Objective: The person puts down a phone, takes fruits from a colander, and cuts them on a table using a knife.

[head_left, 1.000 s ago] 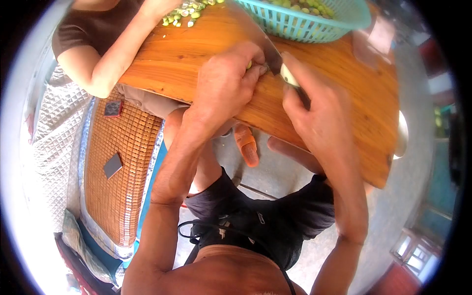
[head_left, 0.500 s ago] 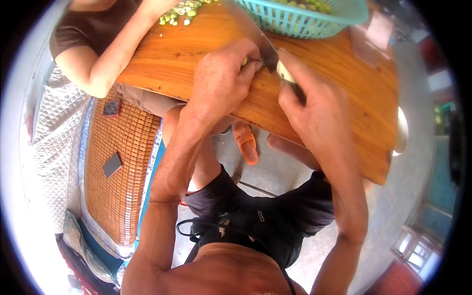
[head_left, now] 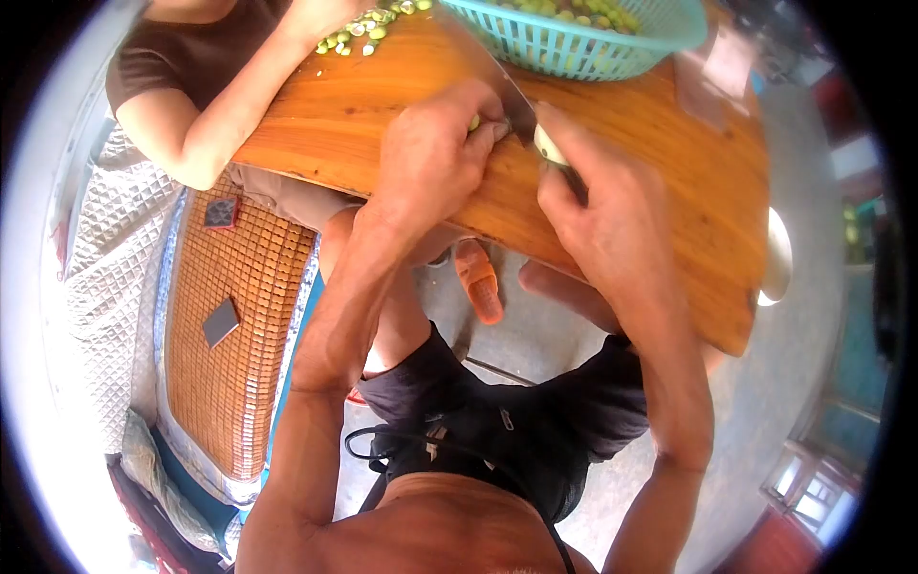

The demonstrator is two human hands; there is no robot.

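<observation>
My left hand (head_left: 432, 148) is closed at the near side of the wooden table (head_left: 688, 239). A sliver of a small green fruit (head_left: 474, 122) shows between its thumb and fingers; the rest is covered. My right hand (head_left: 612, 196) grips the pale handle of a knife (head_left: 519, 107). The wide blade points away and to the left, right beside my left fingertips. Whether the edge touches the fruit I cannot tell. Farther off lies a pile of green fruit pieces (head_left: 371, 33), some with pale cut faces.
A turquoise plastic basket (head_left: 583, 55) of green fruits stands at the far side. Another person's forearm (head_left: 251, 96) rests at the table's left edge, the hand by the pile. Below are an orange sandal (head_left: 478, 280) and a bead-matted seat (head_left: 244, 383) with two dark flat objects.
The view has shifted slightly. My hands keep nearly the same pose around the knife and fruit. The other person's hand remains near the pile.
</observation>
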